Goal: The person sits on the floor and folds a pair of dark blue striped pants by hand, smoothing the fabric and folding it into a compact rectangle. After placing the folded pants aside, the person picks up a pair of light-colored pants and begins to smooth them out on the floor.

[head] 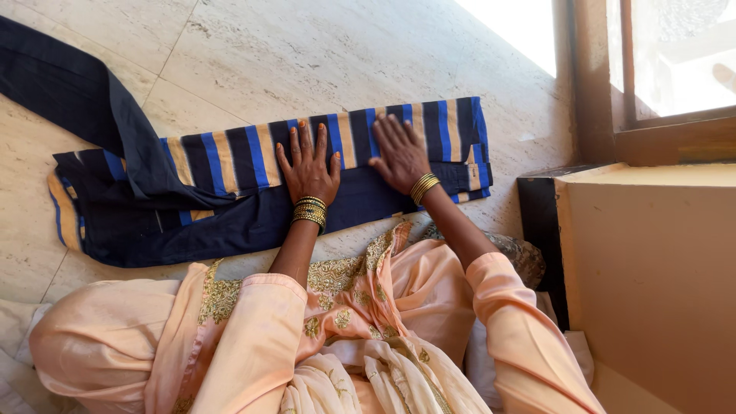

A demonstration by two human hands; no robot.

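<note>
Both arms reach forward toward twelve o'clock, peach sleeves at the forearms and gold bangles stacked at each wrist. The left hand lies flat, palm down, fingers spread and pointing to twelve o'clock. The right hand, just beside it at three o'clock, also presses flat, fingers angled toward eleven o'clock.

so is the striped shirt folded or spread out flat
Folded. The striped shirt lies as a long narrow band on the floor, its navy layers doubled over, with the left hand and right hand pressing flat on it.
</note>
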